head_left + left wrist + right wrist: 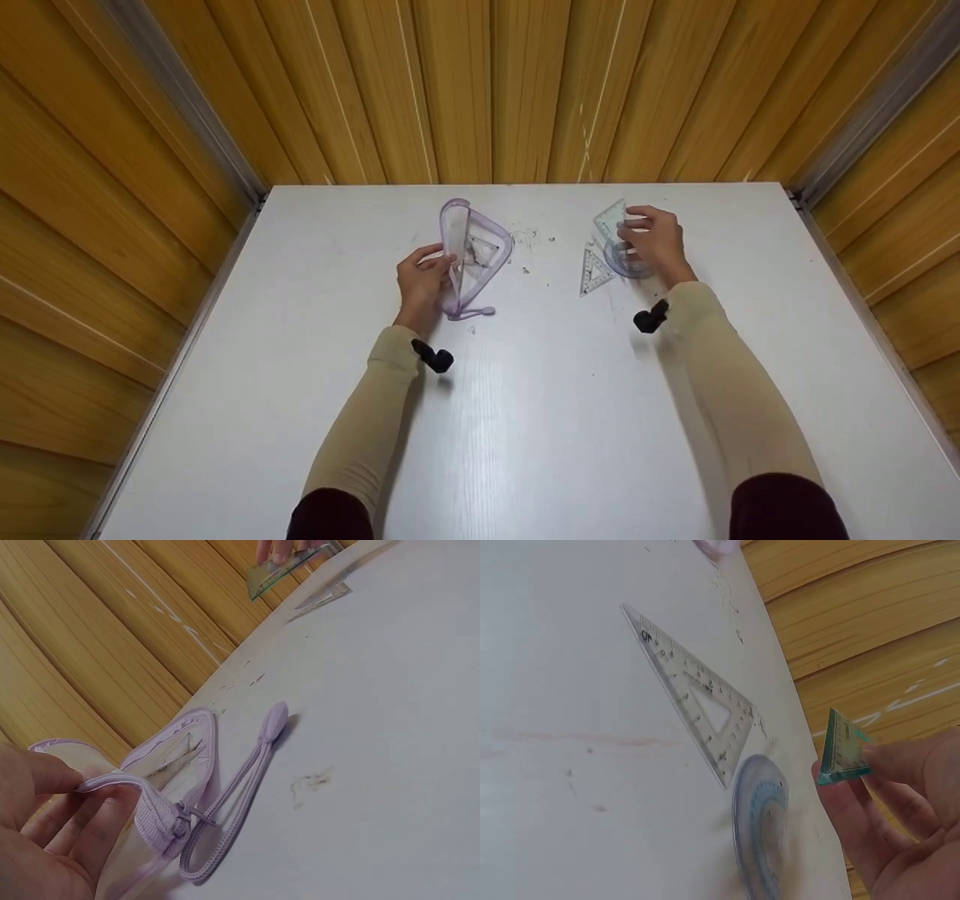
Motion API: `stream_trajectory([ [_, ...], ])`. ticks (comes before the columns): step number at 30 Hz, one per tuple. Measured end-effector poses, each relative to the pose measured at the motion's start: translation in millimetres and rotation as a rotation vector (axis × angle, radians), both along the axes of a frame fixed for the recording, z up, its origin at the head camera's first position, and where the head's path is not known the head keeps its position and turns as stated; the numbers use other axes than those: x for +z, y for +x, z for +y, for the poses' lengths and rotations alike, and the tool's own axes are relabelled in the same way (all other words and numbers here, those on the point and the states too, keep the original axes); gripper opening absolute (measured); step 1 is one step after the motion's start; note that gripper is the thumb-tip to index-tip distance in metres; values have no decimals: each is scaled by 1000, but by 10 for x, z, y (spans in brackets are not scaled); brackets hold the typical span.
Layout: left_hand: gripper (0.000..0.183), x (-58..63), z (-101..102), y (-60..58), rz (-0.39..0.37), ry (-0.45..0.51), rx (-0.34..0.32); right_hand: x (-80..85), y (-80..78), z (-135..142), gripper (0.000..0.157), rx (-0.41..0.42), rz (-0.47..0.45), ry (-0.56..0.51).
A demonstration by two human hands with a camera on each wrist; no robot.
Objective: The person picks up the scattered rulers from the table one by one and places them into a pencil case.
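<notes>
My left hand (422, 281) pinches the edge of a clear pouch (491, 283) with lilac trim and a looped zipper pull (225, 817), keeping its mouth spread. A clear triangular piece (481, 251) shows inside the pouch. Over on the right, my right hand (658, 240) holds a green-tinted clear ruler (844, 746) between thumb and fingers, raised off the table; its far part is hidden by the hand. Below that hand lies a bluish clear protractor (761, 817). Beside the protractor is a clear set square (697, 694), flat on the table.
The white table (525, 420) runs back to a wood-look panel wall (480, 90), with more panels on both sides. Small dark marks (527, 238) dot the surface between the hands.
</notes>
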State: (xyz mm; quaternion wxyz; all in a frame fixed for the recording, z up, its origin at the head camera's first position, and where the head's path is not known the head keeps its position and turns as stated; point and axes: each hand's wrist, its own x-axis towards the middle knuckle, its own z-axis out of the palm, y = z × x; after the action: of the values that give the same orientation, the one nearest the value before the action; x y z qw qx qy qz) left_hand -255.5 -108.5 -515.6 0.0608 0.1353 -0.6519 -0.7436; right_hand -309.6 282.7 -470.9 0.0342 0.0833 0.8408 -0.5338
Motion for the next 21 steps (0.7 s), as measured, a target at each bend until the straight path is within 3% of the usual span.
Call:
stream_trajectory([
  [6, 26, -2, -3, -4, 33, 20, -15, -24, -20, -159, 51, 20, 4, -24],
  [21, 28, -8, 4, -12, 20, 30, 1, -63, -41, -568, 49, 71, 38, -126],
])
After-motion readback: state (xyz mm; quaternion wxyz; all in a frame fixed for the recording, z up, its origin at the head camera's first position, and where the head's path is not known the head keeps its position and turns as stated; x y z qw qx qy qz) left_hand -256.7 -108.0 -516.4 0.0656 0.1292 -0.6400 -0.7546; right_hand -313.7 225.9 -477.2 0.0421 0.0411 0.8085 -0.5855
